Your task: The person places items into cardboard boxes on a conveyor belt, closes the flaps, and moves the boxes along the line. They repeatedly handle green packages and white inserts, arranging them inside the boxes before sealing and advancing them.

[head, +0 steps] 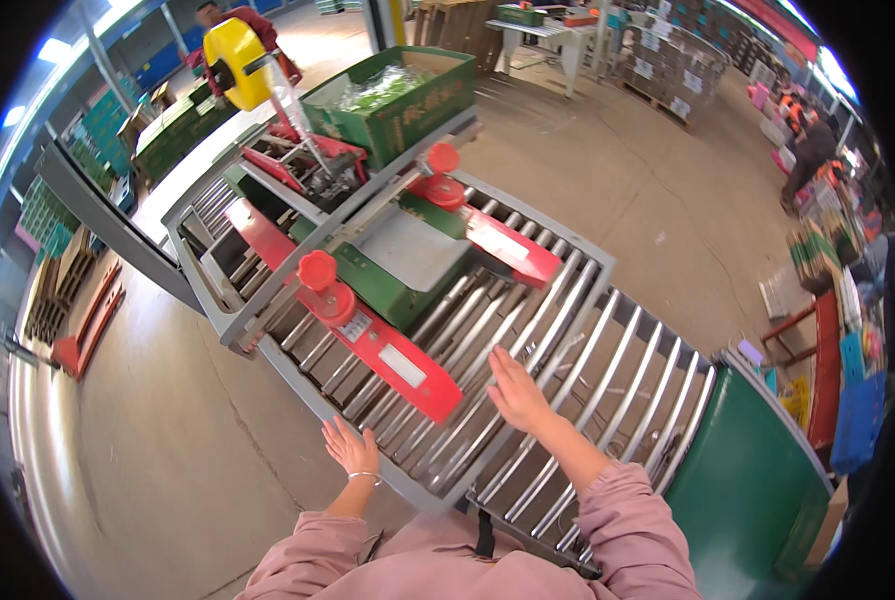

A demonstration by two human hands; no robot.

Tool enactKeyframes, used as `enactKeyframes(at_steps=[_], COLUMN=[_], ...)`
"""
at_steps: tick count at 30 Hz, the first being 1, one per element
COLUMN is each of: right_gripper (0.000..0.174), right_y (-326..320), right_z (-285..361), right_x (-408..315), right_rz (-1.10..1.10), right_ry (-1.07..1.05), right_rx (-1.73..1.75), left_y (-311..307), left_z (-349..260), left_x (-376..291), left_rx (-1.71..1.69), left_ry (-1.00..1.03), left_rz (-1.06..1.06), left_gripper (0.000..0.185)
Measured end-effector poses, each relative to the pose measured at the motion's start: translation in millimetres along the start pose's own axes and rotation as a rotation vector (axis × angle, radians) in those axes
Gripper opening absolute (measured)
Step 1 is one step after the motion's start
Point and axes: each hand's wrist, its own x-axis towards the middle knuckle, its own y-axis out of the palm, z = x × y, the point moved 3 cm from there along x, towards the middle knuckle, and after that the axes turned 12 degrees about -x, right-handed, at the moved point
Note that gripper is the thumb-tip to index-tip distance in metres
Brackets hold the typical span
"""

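My left hand [351,448], a bangle at its wrist, is held with fingers apart beside the near left edge of the roller conveyor [485,322]. Above the rollers my right hand [516,390] is spread and empty. Ahead of both, a green carton [402,300] with a pale top panel lies between two red side guides [395,367] of a carton sealing machine. Red knobs [318,271] top the guides. Behind the crossbar is a red tape head [305,161], with a yellow tape roll [235,64] above it.
An open green carton [391,105] holding clear-wrapped green contents stands on the machine's far side. A green belt conveyor [747,480] adjoins the rollers at right. A person [267,37] stands at the far left; another person [811,157] bends over at right. An orange pallet jack [91,330] is at left.
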Motion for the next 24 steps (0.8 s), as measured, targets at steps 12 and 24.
enactKeyframes(at_steps=[12,24], right_gripper=[0.060,0.057], right_y=[141.1,62.8], right_z=[-20.4,2.6], right_x=[139.6,123.7], right_rz=[0.039,0.091], right_ry=[-0.112,-0.194], right_rx=[-0.145,-0.137], left_y=[13.3,6.3], left_z=[2.8,10.2], left_x=[4.1,1.1], left_rx=[-0.160,-0.063], left_ry=[0.070,-0.028], left_rz=[-0.072,-0.060], left_gripper=[0.056,0.056])
